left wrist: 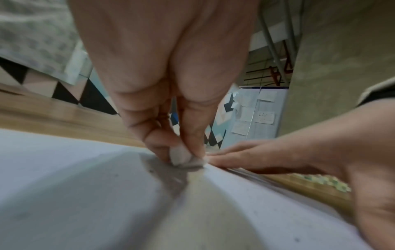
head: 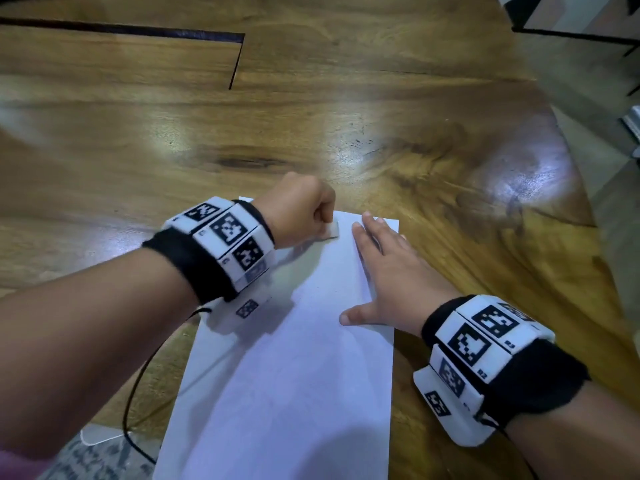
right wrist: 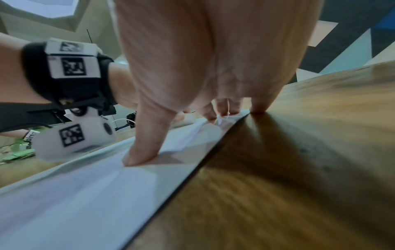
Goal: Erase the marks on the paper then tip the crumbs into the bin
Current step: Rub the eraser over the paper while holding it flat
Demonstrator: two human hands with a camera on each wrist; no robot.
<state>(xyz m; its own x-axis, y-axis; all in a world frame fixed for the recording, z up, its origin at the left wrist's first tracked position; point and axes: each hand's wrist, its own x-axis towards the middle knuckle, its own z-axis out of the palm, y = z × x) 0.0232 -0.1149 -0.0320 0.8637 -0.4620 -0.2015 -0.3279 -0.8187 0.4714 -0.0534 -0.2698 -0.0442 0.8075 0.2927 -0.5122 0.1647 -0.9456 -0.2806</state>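
Left hand [head: 300, 206] pinches a small white eraser [head: 330, 230] between curled fingers and holds it down on the far end of the white paper [head: 294, 358]. Just beside it, the right hand [head: 388, 268] lies flat with fingers spread, pressing the sheet's right edge onto the wooden table [head: 311, 116]. Small dark specks [left wrist: 152, 170] lie on the sheet near the eraser.

Table: glossy wooden top [head: 346, 98], strong grain, a dark slot cut into its far left.
Light: pale glare patches on the wood.
Floor: grey [head: 588, 81], beyond the right edge.
Wall: triangles in black, white, blue [left wrist: 70, 94].
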